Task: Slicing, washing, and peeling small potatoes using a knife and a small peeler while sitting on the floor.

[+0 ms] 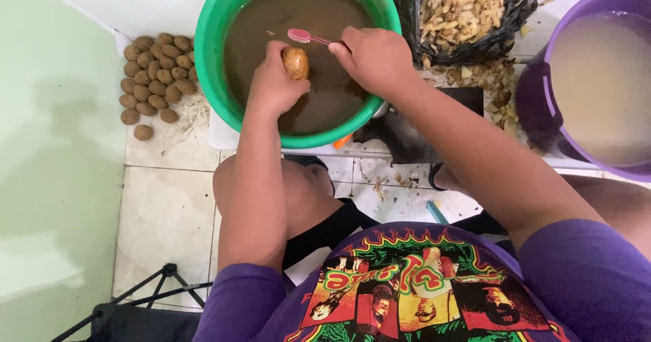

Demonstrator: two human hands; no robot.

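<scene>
While the left hand [273, 84] is clamped round a small potato [296, 63], holding it just above the muddy brown water in the green basin [211, 57], the right hand [374, 58] is closed on the handle of a pink toothbrush [304, 37], fingers wrapped tight. Brush head sits just above & left of the potato top, v. near it; can't tell if bristles touch. Potato: oval, wet, shiny, yellow-tan skin, cleaner than the rest, lower part hidden by the left fingers.

Pile of potatoes [154, 76] lies on the floor left of the basin, approx. oval each, dull brown w/ dirt, packed close together; one sits apart at the bottom of the pile. Pale stringy shreds lie beside them.

Right of the basin: black bag [413, 16] full of pale yellow peelings [461, 6], some spilled below it. Far right, a purple bucket [542, 98] holds cloudy beige water. Basin rests on a white raised edge; floor is white tile [169, 213]. Person sits low, knees under the arms, purple printed shirt.
</scene>
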